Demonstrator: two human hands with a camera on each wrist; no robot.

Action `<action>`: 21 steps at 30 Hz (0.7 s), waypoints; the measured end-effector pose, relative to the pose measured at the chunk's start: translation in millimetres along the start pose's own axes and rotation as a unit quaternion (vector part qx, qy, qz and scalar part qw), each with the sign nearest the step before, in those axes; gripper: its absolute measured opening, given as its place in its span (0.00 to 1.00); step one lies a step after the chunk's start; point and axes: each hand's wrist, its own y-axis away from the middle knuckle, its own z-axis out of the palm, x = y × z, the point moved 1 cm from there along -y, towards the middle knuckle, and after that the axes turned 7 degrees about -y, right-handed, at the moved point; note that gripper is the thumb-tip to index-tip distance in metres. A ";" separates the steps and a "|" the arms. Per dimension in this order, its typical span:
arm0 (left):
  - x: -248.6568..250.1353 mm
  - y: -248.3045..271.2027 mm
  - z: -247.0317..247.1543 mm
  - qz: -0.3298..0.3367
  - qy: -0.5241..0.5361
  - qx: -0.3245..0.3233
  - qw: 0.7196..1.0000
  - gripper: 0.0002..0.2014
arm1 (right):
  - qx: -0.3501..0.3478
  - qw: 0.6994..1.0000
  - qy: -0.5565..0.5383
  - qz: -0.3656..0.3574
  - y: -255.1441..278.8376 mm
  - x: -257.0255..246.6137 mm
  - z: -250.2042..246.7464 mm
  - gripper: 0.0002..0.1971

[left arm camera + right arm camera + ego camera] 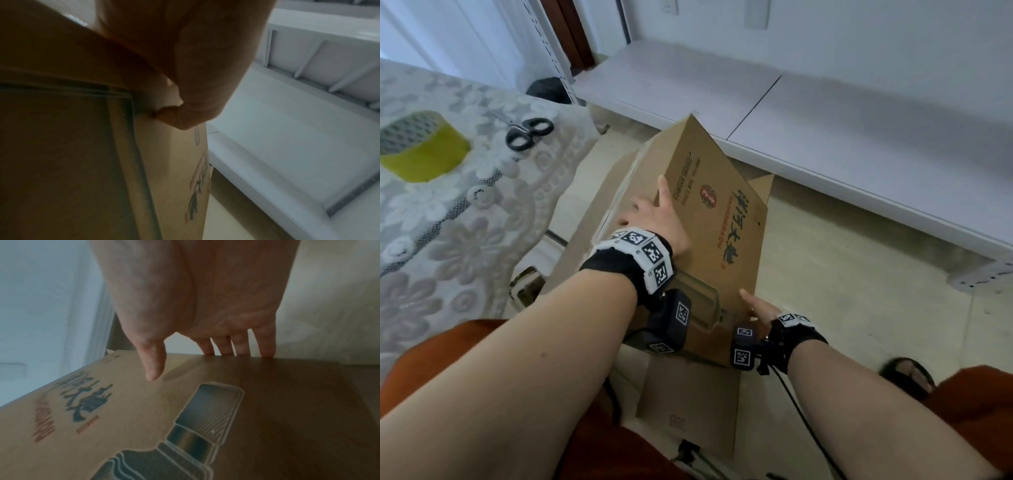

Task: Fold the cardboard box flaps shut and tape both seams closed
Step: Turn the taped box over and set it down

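Observation:
A brown cardboard box (pixel 715 233) with printed characters and a bottle picture stands tilted on the floor. One open flap (pixel 688 404) lies toward me and another (pixel 762 186) sticks out at the far end. My left hand (pixel 654 216) grips the box's upper edge, thumb on the printed face, fingers on the left side. In the left wrist view the bent thumb (pixel 185 113) presses on the box (pixel 174 162). My right hand (pixel 760 305) holds the near right edge. Its fingers (pixel 226 345) reach over the edge of the box (pixel 144 418), with the thumb over the printed face.
A yellow-green tape roll (pixel 421 144) and black-handled scissors (pixel 529 132) lie on the lace-covered table (pixel 465 222) at the left. White boards (pixel 825 113) run along the far side. A sandalled foot (pixel 907 373) rests on the floor at the right.

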 end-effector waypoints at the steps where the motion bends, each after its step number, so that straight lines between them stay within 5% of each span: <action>1: 3.6 1.4 2.4 0.004 -0.017 0.010 1.000 0.53 | -0.003 1.000 -0.017 0.001 -2.5 2.3 1.0 0.43; 12: -19.9 6.3 0.0 -0.048 -0.060 0.026 0.997 0.55 | -0.033 0.998 -0.054 -0.008 1.8 18.9 5.4 0.49; 15: -26.0 6.7 -3.7 -0.057 -0.054 0.046 0.996 0.53 | -0.033 0.998 -0.048 -0.023 -4.2 21.5 -0.1 0.62; 16: -29.2 6.6 -6.3 -0.059 -0.044 0.056 0.996 0.53 | -0.034 0.998 -0.057 -0.021 0.1 21.1 -1.8 0.61; 19: -39.7 11.2 -4.5 -0.074 0.000 0.073 0.995 0.53 | -0.040 0.992 -0.106 -0.054 20.2 12.0 -6.8 0.37; 21: -43.9 17.0 4.1 -0.089 0.022 0.078 0.993 0.54 | -0.038 0.989 -0.124 -0.066 21.4 8.9 -14.2 0.38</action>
